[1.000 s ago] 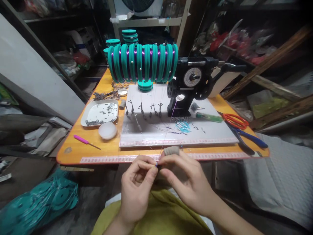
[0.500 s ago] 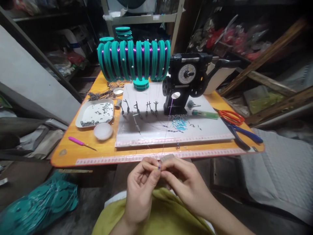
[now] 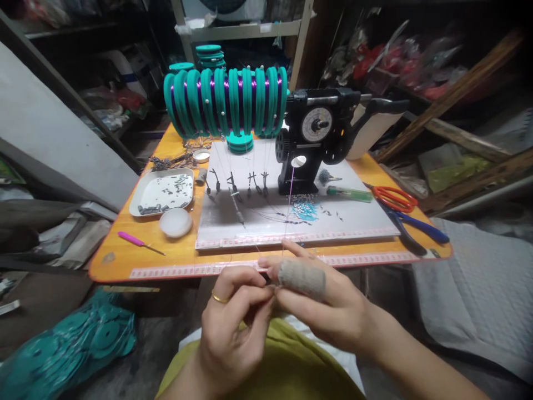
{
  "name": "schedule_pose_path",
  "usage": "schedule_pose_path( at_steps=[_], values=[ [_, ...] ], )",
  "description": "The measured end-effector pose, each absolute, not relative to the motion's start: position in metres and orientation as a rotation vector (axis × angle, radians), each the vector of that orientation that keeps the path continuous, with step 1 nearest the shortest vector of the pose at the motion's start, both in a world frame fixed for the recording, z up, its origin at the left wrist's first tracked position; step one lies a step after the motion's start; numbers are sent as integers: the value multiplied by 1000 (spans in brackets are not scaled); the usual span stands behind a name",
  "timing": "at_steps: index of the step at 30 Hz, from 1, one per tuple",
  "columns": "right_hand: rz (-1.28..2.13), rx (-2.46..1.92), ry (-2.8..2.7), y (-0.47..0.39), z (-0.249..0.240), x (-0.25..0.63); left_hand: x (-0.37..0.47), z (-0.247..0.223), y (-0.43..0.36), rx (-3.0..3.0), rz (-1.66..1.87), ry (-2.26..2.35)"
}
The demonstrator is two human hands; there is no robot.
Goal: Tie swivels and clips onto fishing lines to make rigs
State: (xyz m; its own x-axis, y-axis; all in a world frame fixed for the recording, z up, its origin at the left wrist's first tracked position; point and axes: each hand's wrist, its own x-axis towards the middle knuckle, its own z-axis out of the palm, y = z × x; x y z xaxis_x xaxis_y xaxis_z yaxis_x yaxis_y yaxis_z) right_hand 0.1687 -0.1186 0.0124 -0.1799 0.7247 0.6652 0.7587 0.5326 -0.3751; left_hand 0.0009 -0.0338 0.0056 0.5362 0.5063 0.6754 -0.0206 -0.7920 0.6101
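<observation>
Both hands meeting just off the near edge of the orange bench (image 3: 125, 261), over the lap. Left hand (image 3: 233, 328) pinching a thin purple thread (image 3: 290, 194) between thumb and fingertips, ring on one finger. Right hand (image 3: 328, 311) pinching the same spot from the right, fingertips touching those of the left; grey wrap (image 3: 302, 279) round its index finger. Thread running from the pinch point up and away across the white mat (image 3: 353, 216) to the black winding machine (image 3: 316, 139) at far centre. Left of the machine, a row of teal spools (image 3: 225, 103) wound in purple. On the mat: a scatter of small beads (image 3: 306, 208) and a green lighter (image 3: 350, 194). Left of the mat: metal tray (image 3: 139, 197) with small dark parts, white round dish (image 3: 175, 222), pink-handled tool (image 3: 135, 241). Right: orange scissors (image 3: 393, 199) and blue-handled pliers (image 3: 420, 230).
</observation>
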Motion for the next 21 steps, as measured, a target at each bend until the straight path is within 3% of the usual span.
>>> schedule_pose_path(
  at_steps=[8,12,21],
  values=[
    [361,-1494,-1918,-93,44,163,-16,5,0,2691,1241,-13],
    [333,-1481,-1908,-88,48,162,-20,8,10,2779,1171,-210],
    [118,-1423,-1907,-92,28,161,-15,18,8,2419,1160,276]
  ],
)
